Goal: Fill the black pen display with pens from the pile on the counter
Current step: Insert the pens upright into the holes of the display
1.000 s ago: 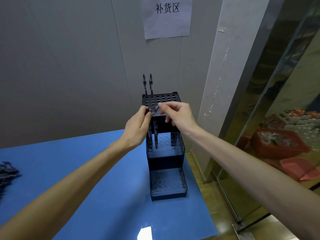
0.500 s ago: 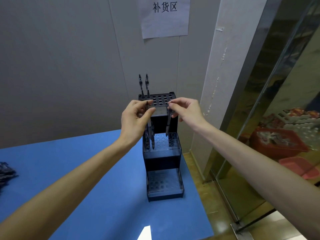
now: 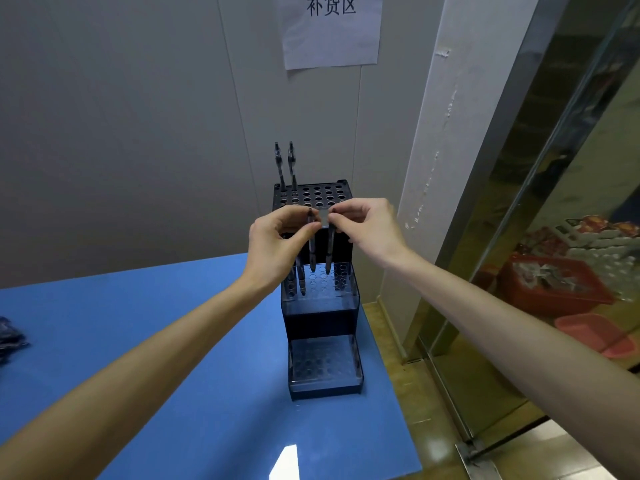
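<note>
Pens stand nearly upright in both hands, long axes vertical and tips pointing down at the perforated middle tier of the black pen display, which sits at the far right corner of the blue counter. The left hand pinches the top of one pen between thumb and curled forefinger; more pens hang below its palm, though how many it holds I cannot tell. The right hand pinches the cap end of a second pen, whose tip is at or just above the holes of the middle tier; whether it has entered a hole I cannot tell. Two more pens stand vertical in the back-left holes of the top tier, caps up. The bottom tier holds none. At the left edge of the counter lies part of the dark pen pile, well apart from the display. Half a second earlier the right hand's pen hung alone further right while the left hand's pens sat lower; now the two pinched pens hang side by side, close and parallel, with the fingertips of both hands nearly meeting above them. A paper sign is stuck on the wall behind.
</note>
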Motion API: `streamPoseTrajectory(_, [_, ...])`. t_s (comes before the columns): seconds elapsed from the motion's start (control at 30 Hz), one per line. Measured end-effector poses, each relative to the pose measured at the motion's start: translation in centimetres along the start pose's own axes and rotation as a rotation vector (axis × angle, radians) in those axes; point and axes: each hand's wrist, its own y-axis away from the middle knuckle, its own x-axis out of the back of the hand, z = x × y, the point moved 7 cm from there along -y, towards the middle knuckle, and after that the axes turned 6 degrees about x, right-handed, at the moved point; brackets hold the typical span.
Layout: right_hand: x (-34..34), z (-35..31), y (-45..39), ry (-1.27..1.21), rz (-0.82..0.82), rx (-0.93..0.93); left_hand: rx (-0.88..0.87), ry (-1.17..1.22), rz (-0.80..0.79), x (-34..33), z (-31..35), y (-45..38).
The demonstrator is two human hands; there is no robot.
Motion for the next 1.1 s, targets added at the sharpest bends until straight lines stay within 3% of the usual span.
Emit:
streamPoseTrajectory(0.33, [-0.3,-0.4,0.3,0.021,-0.017,0.021,-0.121,-0.211,0.005,0.0,-1.3,-0.1])
streamPoseTrajectory(0.57, [-1.0,-0.7,0.9,0.093,-0.105,0.08,-0.134,-0.202,-0.022,-0.1,-1.3,0.0])
streamPoseTrajectory(1.1, [-1.3,-0.6,0.8,0.113,-0.097,0.051,-0.156,-0.303,-0.023,-0.5,-2.2,-0.5])
